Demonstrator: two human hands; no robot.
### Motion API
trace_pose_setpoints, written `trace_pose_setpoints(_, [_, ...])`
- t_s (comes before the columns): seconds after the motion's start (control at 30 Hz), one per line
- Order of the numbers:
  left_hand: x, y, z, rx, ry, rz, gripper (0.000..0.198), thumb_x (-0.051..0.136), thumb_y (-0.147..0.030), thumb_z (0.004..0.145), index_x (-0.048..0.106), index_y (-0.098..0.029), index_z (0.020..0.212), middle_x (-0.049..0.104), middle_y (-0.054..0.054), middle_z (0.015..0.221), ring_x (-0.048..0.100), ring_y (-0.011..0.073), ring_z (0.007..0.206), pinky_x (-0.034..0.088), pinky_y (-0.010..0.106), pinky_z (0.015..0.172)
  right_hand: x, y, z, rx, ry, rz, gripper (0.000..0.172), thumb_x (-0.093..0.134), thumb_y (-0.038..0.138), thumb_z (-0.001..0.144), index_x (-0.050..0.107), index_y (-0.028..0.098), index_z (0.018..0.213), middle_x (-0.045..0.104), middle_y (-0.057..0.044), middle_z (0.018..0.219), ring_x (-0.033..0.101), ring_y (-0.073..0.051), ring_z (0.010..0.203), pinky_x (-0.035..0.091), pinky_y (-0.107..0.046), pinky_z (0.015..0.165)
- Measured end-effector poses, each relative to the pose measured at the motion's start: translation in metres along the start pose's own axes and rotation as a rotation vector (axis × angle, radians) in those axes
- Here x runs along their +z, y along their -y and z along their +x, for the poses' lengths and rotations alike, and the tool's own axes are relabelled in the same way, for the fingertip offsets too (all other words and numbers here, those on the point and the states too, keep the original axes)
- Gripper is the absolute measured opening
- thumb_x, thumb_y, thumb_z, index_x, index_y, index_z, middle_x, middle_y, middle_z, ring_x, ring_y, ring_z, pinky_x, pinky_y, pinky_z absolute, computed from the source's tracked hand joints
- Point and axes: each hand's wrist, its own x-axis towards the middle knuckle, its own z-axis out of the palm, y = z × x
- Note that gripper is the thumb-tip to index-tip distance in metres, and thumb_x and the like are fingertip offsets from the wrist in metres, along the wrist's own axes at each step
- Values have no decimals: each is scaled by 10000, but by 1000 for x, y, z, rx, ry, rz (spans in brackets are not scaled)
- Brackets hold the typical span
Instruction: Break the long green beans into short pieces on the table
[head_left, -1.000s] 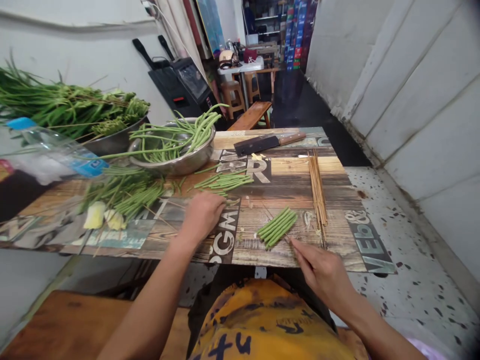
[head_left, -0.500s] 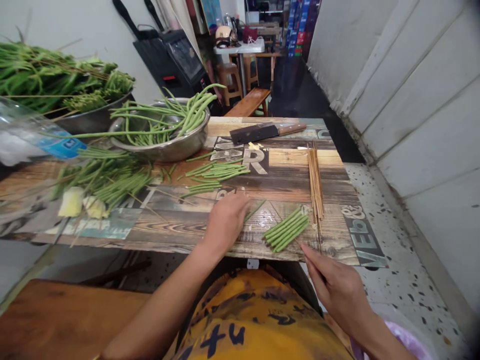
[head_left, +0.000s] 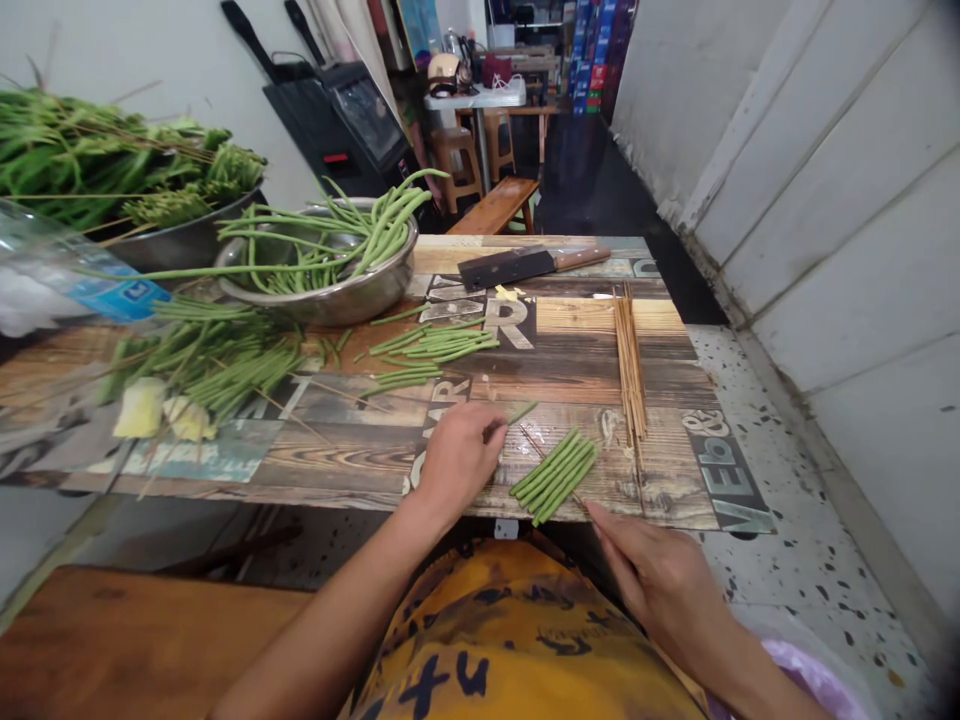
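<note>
My right hand (head_left: 651,565) pinches the near end of a thin skewer (head_left: 530,438), which runs through a row of cut green bean pieces (head_left: 555,474) lying side by side. The skewer's bare tip sticks out past the beans toward my left hand. My left hand (head_left: 466,447) is closed on a single cut bean (head_left: 522,412), whose far end shows beyond the fingers, close to that tip. More loose bean pieces (head_left: 442,343) lie on the table beyond my left hand. To the right lies a bundle of bare skewers (head_left: 630,370).
A cleaver (head_left: 525,264) lies at the table's far side. Left of it stands a steel bowl (head_left: 322,303) of long beans. Skewered beans (head_left: 225,355), a plastic bag (head_left: 67,270) and a large basin (head_left: 195,235) of greens fill the left. A bench (head_left: 150,640) stands below.
My right hand has moved left and slightly nearer with the skewered beans. My left hand has come nearer and right, bringing its bean close to the skewer's tip.
</note>
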Motion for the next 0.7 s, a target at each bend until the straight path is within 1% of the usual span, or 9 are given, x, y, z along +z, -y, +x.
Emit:
trace_pose_setpoints(0.13, [-1,-1,2,-34,18,-17,105,572,-126,754,669,-164,742,645,29,736,555,158,695,437,277,665,2,0,2,6,11,2,298,422,99,894,590,88,1139,713,-106,905,680,-151,730,549,-235,677])
trace_pose_setpoints(0.37, [-1,0,3,-66,49,-63,120,573,-112,741,675,-170,762,649,13,725,560,142,685,427,251,656,5,-2,1,1,-6,9,285,423,105,893,598,77,1116,713,-102,860,674,-156,682,545,-237,613])
trace_pose_setpoints(0.57, [0,0,4,-116,54,-99,133,578,-115,733,695,-173,759,657,7,711,563,131,653,427,242,636,4,0,2,-11,-1,6,276,432,101,890,603,71,1105,712,-114,878,679,-160,707,551,-241,659])
trace_pose_setpoints(0.7, [0,1,5,-104,41,-108,135,580,-116,735,702,-172,735,657,7,693,564,132,651,427,242,631,3,-1,1,1,8,6,284,428,101,892,595,87,1122,712,-107,898,679,-158,719,551,-245,668])
